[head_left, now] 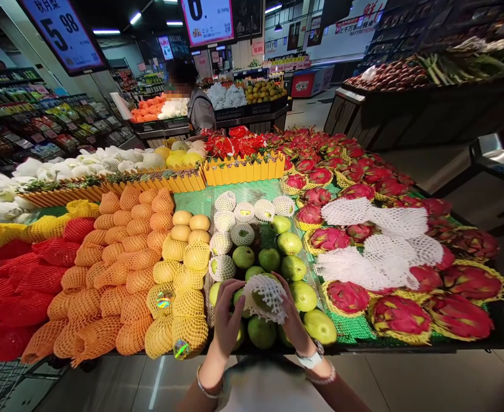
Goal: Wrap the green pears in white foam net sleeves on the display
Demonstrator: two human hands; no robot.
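Note:
My left hand (227,318) and my right hand (293,320) are both closed around one green fruit (261,299) half covered by a white foam net sleeve (267,294), held just above the pile of bare green fruits (289,242) at the front of the stall. The left fingers curl over the net's left edge. On the other side, the right fingers grip the net. Behind the pile, several green fruits wrapped in white nets (234,213) lie on green mesh matting (198,201).
Fruits in orange and yellow nets (123,269) fill the left. Dragon fruits (400,316) with loose white nets (376,246) lie on the right. A yellow fence divider (243,169) runs behind. A person (195,103) stands at the far side. Price signs hang overhead.

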